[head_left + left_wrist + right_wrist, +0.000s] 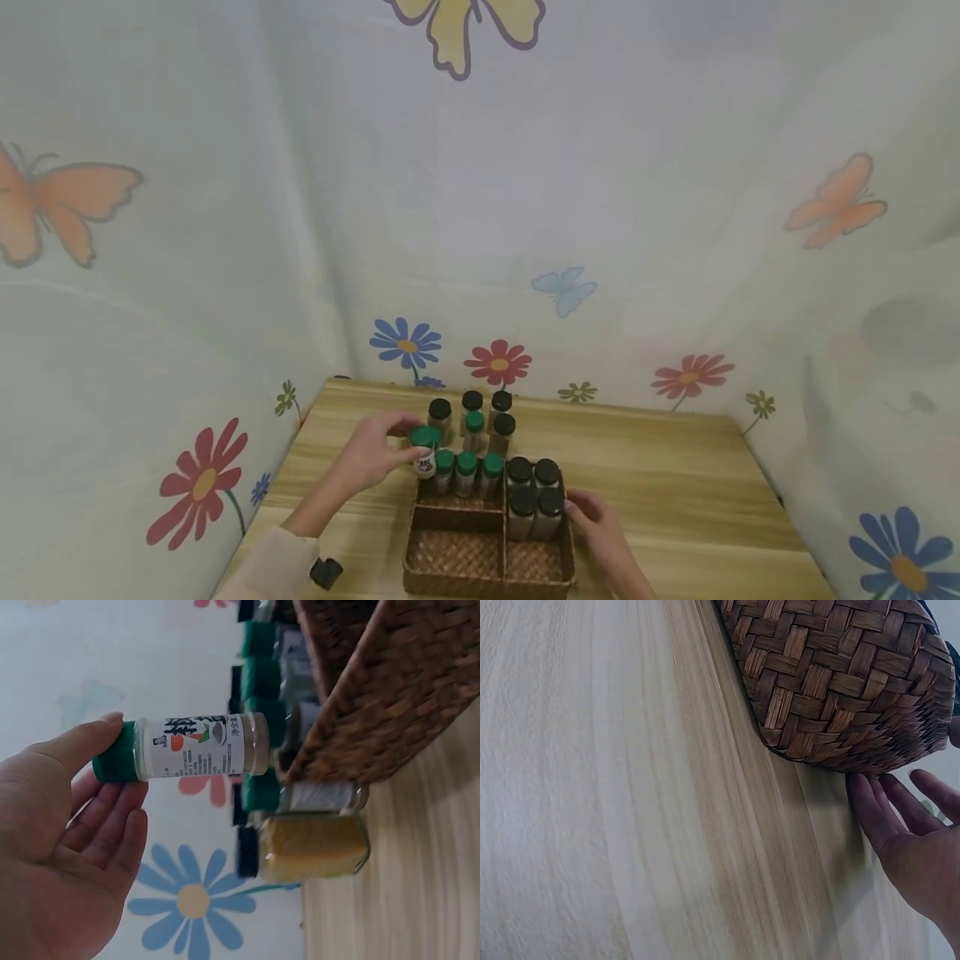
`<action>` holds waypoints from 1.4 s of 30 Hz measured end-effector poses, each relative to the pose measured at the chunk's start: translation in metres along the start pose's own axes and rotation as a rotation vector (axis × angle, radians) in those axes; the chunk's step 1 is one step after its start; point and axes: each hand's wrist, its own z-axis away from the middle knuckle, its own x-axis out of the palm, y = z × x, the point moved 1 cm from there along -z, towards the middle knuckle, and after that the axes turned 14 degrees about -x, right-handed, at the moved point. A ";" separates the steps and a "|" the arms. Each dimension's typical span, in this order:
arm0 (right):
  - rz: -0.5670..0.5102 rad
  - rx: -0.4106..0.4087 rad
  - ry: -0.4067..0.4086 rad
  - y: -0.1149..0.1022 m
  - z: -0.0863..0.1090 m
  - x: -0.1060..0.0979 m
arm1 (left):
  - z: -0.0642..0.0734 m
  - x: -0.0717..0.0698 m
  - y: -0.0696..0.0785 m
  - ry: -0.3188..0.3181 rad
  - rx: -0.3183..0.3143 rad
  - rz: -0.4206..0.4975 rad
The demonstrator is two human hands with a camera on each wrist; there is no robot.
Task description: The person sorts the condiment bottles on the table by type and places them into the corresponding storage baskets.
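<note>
My left hand pinches a green-capped spice jar by its cap, thumb on one side and fingers on the other. The jar is held upright above the back left corner of a woven basket. Three green-capped jars stand in the basket's back left compartment. Several black-capped jars fill the back of the right compartment. My right hand is at the basket's right side; in the right wrist view its fingertips touch the woven wall, with the fingers only slightly bent.
Behind the basket stand several black-capped jars and a green-capped jar. One black-capped jar holds yellow powder. A small black object lies near the left sleeve. Printed curtains surround the wooden table.
</note>
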 end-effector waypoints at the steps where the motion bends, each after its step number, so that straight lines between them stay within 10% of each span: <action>1: 0.000 -0.003 0.001 -0.001 0.000 0.001 | 0.001 0.004 0.000 -0.009 0.013 -0.003; 22: -0.034 -0.016 -0.004 0.004 -0.001 0.005 | 0.014 0.059 -0.028 -0.164 0.112 -0.085; 42: -0.003 0.021 -0.003 0.000 -0.001 0.001 | 0.013 0.062 -0.032 -0.173 0.121 -0.191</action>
